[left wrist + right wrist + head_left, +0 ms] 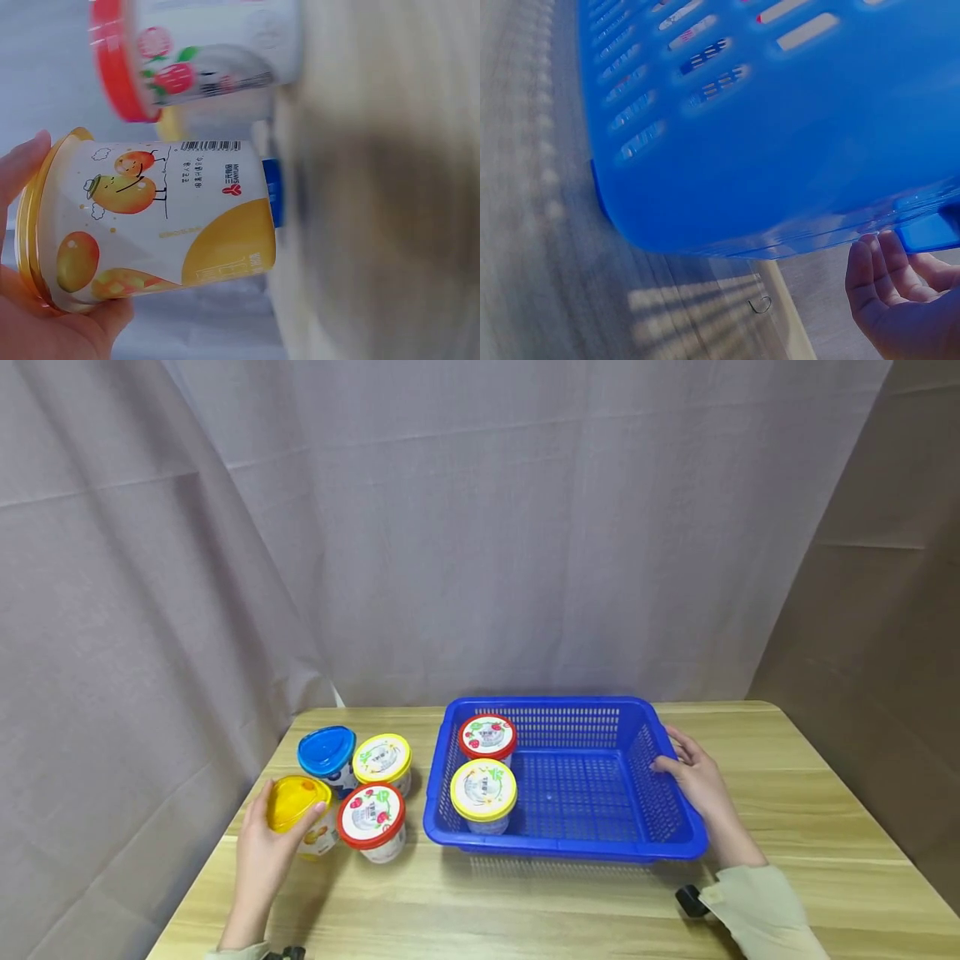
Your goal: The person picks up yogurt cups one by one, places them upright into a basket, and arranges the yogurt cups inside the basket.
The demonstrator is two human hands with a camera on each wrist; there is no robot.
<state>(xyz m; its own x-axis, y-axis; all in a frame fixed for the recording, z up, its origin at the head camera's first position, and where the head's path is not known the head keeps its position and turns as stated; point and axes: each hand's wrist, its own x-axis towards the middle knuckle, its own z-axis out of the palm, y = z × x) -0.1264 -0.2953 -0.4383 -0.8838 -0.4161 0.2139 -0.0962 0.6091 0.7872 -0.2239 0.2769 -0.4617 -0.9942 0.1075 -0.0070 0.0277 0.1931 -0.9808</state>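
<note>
My left hand (264, 852) grips a cup with a yellow lid (298, 803), thumb and fingers on either side of its rim. In the left wrist view this mango-printed cup (161, 217) shows its side; whether its base touches the table I cannot tell. Beside it stand a blue-lidded cup (327, 752), a white-and-yellow-lidded cup (383, 758) and a red-rimmed cup (372, 817). My right hand (701, 781) holds the right rim of a blue basket (570, 847), thumb on top. Inside, at its left end, are a red-rimmed cup (487, 737) and a yellow-rimmed cup (483, 790).
The wooden table (540, 914) carries everything. A grey curtain (525, 543) hangs behind it and along the left. A brown surface (877, 635) rises at the right. Black straps (691, 901) are at the wrists.
</note>
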